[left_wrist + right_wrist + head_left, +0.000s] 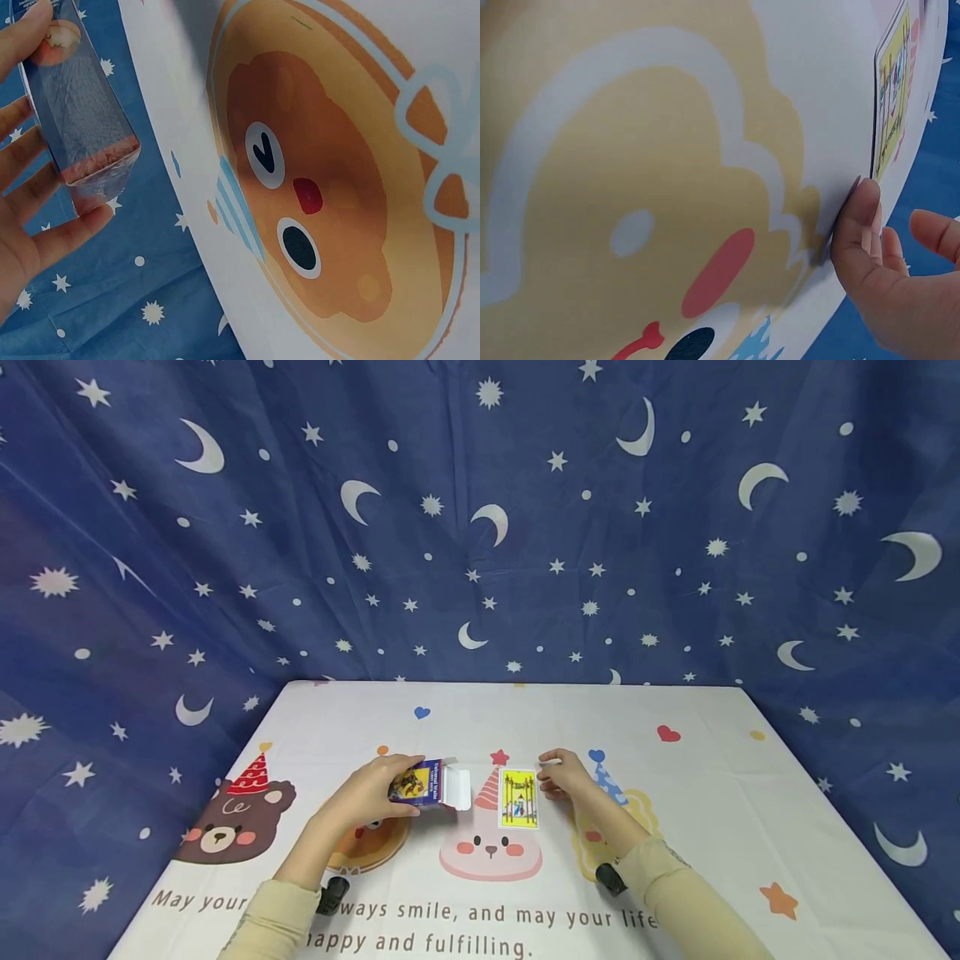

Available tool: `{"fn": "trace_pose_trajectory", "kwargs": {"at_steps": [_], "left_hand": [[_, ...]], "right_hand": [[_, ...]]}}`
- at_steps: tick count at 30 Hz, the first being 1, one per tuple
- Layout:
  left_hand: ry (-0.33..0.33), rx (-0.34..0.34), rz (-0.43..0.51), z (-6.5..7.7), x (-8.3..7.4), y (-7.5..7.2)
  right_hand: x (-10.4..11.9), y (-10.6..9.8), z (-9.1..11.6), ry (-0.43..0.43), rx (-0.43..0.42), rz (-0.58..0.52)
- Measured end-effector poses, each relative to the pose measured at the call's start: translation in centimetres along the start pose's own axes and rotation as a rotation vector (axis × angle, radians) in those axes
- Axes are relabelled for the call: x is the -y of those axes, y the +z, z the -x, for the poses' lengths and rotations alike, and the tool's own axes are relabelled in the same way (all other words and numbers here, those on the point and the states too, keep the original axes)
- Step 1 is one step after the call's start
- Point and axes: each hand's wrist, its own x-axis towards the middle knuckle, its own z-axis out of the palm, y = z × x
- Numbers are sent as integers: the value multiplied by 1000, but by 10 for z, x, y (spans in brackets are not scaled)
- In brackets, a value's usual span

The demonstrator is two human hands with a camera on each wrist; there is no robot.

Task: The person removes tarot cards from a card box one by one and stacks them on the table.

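My left hand [378, 789] grips a blue tarot card box [412, 782] with a yellow picture on its front. The box's white end flap [456, 788] stands open and faces right. In the left wrist view, the thumb and fingers of the left hand [22, 217] hold the box [82, 112] by its sides. A yellow tarot card [519, 798] with a white border lies face up to the right of the box. Just beyond its right edge is my right hand [566, 775], fingers loosely bent and holding nothing. The right wrist view puts a fingertip of that hand [889, 285] close to the card's [892, 90] near edge.
A white tablecloth [480, 718] printed with cartoon faces and lettering covers the table. Behind it hangs a blue curtain [420, 585] with moons and stars. Black wrist devices [332, 895] show beside both forearms.
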Motion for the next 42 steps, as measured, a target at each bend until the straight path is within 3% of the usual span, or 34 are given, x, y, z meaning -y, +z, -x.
{"fn": "trace_pose_trajectory", "kwargs": {"at_steps": [9, 17, 42], "left_hand": [[38, -12, -19, 0, 2, 0], [22, -5, -16, -1, 0, 0], [40, -4, -3, -7, -3, 6]], "right_hand": [[5, 2, 1, -6, 0, -4], [4, 3, 3, -20, -9, 1], [6, 10, 16, -15, -27, -123]]}}
